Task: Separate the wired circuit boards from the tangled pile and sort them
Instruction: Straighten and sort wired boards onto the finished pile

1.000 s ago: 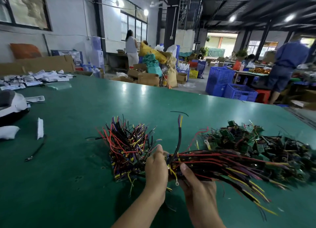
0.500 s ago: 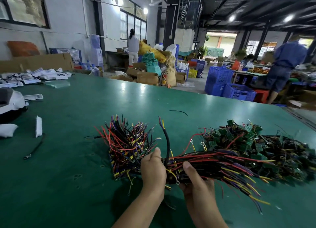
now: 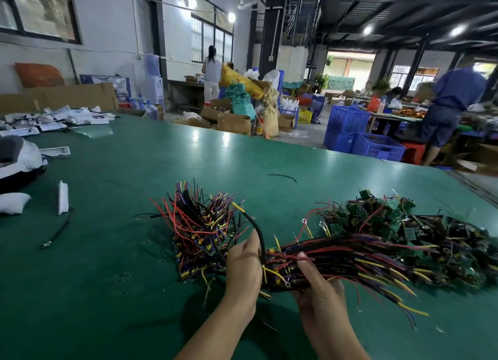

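Snagging is my worry here: the left hand (image 3: 244, 268) and right hand (image 3: 320, 287) both grip one bundle of wired boards (image 3: 350, 254) just above the worktop (image 3: 107, 265), its tails trailing against the tangled pile (image 3: 404, 224). Yank it and loose leads probably drag neighbours along or rip a solder joint. The sorted stack (image 3: 202, 230) sits just left, easy to knock.
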`<state>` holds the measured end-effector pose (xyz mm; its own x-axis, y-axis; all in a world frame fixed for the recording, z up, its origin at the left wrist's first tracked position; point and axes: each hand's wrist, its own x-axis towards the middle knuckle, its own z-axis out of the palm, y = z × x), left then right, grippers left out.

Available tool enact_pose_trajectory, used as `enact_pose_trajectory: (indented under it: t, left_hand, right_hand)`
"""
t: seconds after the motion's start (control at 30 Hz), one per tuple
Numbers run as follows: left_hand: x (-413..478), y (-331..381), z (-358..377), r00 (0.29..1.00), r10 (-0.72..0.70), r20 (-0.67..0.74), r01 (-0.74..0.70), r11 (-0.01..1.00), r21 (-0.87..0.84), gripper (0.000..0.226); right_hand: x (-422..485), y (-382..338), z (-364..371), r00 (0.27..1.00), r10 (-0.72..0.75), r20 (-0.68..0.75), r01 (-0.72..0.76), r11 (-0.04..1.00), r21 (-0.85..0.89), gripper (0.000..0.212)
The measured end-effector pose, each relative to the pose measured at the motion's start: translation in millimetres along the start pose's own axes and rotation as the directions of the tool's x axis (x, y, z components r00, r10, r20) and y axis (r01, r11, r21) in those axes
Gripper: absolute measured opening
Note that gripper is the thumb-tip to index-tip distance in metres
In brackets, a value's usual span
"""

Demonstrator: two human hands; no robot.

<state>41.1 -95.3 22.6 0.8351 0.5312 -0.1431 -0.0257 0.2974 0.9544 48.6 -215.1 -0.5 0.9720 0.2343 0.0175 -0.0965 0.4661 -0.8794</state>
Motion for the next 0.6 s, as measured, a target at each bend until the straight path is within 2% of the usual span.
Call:
enact_pose_trajectory:
  t: [0.07, 0.13, 0.2, 0.27, 0.4, 0.47, 0.6]
  left_hand:
    - [1.6, -1.0, -5.9, 0.994, -0.072, 0.082, 0.069, 0.997, 0.040, 0.043]
    - [3.1, 2.0, -13.9, 0.968, -0.085, 0.234, 0.069, 0.995, 0.075, 0.044]
    - [6.1, 5.8, -23.2, 0.926, -0.057, 0.373, 0.023, 0.995, 0.094, 0.038]
    - [7.1, 9.2, -29.8, 0.895, -0.045, 0.444, 0.019, 0.998, 0.064, 0.031]
    - [5.9, 11.6, -31.4, 0.914, -0.019, 0.406, 0.024, 1.000, -0.007, 0.026]
    - [6.6, 13.6, -32.5, 0.914, 0.007, 0.406, 0.044, 0.992, -0.116, 0.027]
    - [9.9, 18.9, -34.0, 0.923, 0.074, 0.379, 0.078, 0.926, -0.371, 0.027]
  right_hand:
    - [3.7, -2.1, -3.8, 0.996, -0.018, -0.091, 0.017, 1.000, -0.009, 0.034]
    - [8.8, -4.2, -5.8, 0.981, 0.041, -0.188, -0.020, 0.993, 0.112, 0.045]
    - [11.0, -7.1, -6.4, 0.967, 0.102, -0.232, -0.055, 0.978, 0.200, 0.042]
    - [11.3, -7.4, -7.8, 0.958, 0.141, -0.249, -0.072, 0.961, 0.268, 0.039]
    - [10.0, -7.7, -5.8, 0.939, 0.199, -0.281, -0.075, 0.914, 0.399, 0.029]
    - [9.5, -11.3, -4.9, 0.927, 0.243, -0.287, -0.088, 0.882, 0.463, 0.027]
    - [6.1, -18.8, -4.1, 0.891, 0.358, -0.279, -0.181, 0.844, 0.505, 0.041]
